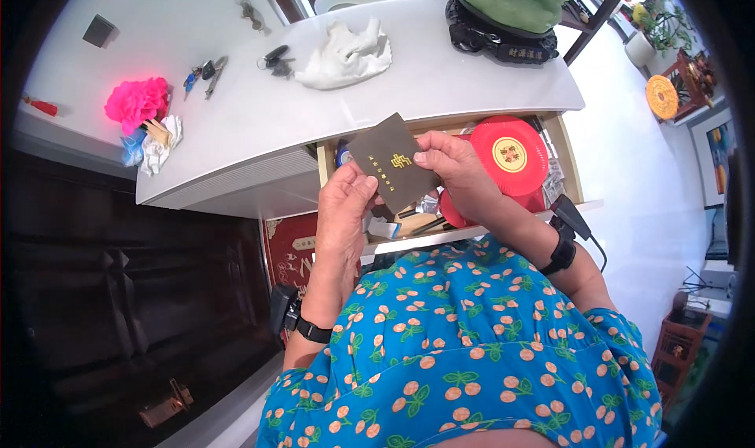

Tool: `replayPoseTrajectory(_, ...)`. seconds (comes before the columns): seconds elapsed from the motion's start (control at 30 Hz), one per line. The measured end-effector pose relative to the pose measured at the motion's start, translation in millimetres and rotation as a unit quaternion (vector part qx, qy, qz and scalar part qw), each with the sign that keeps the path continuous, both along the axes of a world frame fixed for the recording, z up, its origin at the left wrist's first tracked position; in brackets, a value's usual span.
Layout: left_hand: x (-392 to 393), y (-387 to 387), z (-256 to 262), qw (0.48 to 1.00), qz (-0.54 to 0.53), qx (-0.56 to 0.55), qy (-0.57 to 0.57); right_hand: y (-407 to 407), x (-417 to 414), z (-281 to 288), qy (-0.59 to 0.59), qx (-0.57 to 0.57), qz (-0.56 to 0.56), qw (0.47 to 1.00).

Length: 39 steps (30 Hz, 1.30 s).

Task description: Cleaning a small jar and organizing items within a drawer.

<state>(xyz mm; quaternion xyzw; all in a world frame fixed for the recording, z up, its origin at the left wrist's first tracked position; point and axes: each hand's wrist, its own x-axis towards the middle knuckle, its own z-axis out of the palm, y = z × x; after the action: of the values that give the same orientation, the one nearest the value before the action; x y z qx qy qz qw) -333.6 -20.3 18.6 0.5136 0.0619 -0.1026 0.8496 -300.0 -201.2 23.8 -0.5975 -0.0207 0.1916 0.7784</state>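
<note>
Between both hands I hold a dark grey card or small folder (386, 165) with gold writing and a gold emblem. My left hand (348, 203) pinches its lower left edge, thumb on top. On the right edge, my right hand (451, 159) grips it with thumb and fingers. The card is tilted above an open drawer (567, 159). Inside the drawer lie red paper plates (486, 147) with a round gold-coloured centre, dark pen-like sticks (429, 226), a white-and-blue packet (383, 229) and clear plastic wrapping (427, 204). The card and my hands hide part of the contents.
On the white cabinet top (248, 118) lie a crumpled white cloth (348, 56), keys (274, 59), more keys (206, 73) and a pink paper flower (138, 101). A green carving (513, 3) stands on a black base. A dark door (147, 283) is at left.
</note>
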Motion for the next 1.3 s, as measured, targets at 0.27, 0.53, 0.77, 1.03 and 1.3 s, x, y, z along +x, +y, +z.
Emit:
replayPoseTrajectory(0.27, -0.9, -8.9, 14.9, 0.999, -0.026, -0.046, 0.01, -6.7, 7.6, 10.2, -0.034, -0.03, 0.008, 0.999)
replayPoseTrajectory(0.53, -0.1, -20.3, 16.8, 0.993, -0.044, -0.109, 0.034, -3.3, 25.5, 14.7, -0.147, -0.116, -0.017, 0.982)
replayPoseTrajectory(0.77, 0.6, -17.1, 17.1, 0.991, -0.044, -0.12, 0.049, 1.5, 32.1, 21.2, -0.107, -0.123, 0.006, 0.987)
replayPoseTrajectory(1.03, -1.5, -17.6, 20.6, 0.99, -0.039, -0.118, 0.065, 5.8, 38.3, 17.7, -0.086, -0.09, 0.032, 0.992)
replayPoseTrajectory(1.3, -1.7, -18.2, 21.6, 0.991, -0.022, -0.117, 0.068, 4.8, 42.3, 17.4, -0.113, -0.109, 0.048, 0.986)
